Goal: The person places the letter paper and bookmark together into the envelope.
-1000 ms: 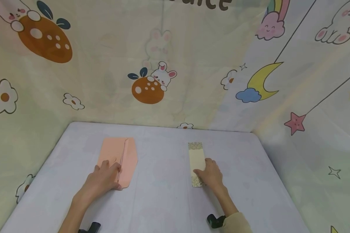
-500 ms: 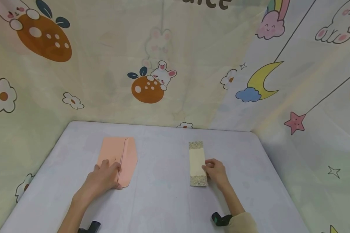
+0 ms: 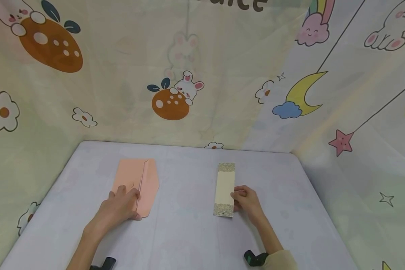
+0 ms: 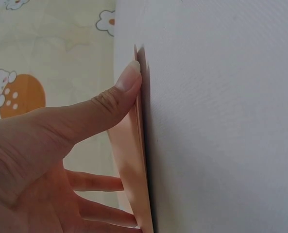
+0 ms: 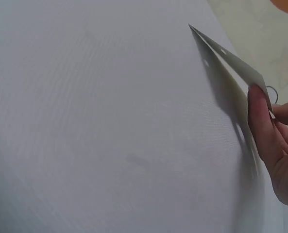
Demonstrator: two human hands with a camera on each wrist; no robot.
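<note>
On the left of the table lies a pink paper envelope (image 3: 129,170) with a flap seam along its length. My left hand (image 3: 119,208) rests on it near the front end. In the left wrist view the thumb (image 4: 105,104) presses at the envelope's edge, with the other fingers spread over its face. My right hand (image 3: 251,202) pinches the right edge of a narrow bookmark (image 3: 225,187), cream in the middle with speckled gold ends. A small hole shows near its front end. The right wrist view has the bookmark (image 5: 236,63) tilted, its held side raised above its shadow.
The white table (image 3: 185,225) has a cartoon-printed curtain (image 3: 121,93) behind and around it. Dark wrist devices sit by the left wrist (image 3: 104,263) and the right wrist (image 3: 254,258).
My right hand has gone from lying over the strip to pinching its right edge. The bookmark has shifted slightly, its front end swinging left. The left hand and envelope stay put.
</note>
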